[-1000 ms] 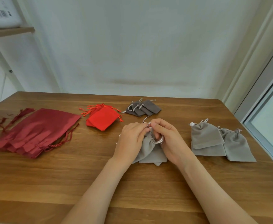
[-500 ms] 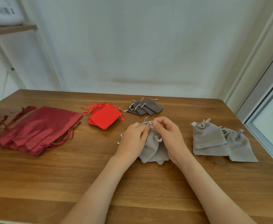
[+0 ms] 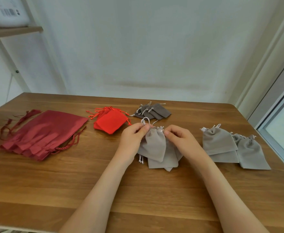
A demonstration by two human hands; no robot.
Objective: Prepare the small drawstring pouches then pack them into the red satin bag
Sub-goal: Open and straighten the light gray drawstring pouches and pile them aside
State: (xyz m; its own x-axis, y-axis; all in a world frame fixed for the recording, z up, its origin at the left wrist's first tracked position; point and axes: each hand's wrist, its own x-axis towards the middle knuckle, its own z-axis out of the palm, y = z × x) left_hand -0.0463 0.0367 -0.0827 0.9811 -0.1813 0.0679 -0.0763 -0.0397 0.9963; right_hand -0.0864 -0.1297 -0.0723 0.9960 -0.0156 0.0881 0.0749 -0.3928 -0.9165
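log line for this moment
grey pouch: held over pile | left hand: pinches cord | right hand: pinches pouch top

The one head-worn camera looks forward and down across the tabletop (image 3: 37,190) from its near edge, facing the wall (image 3: 154,47) behind. The left hand (image 3: 132,142) and right hand (image 3: 181,140) sit close at mid-frame, and the wide lens reaches a shelf (image 3: 13,31) upper left and a window frame (image 3: 272,106) right.

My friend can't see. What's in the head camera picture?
The left hand and right hand pinch the strings of a light grey pouch on a wooden table. Red satin bags lie left; red pouches and dark grey pouches behind; more light grey pouches right.
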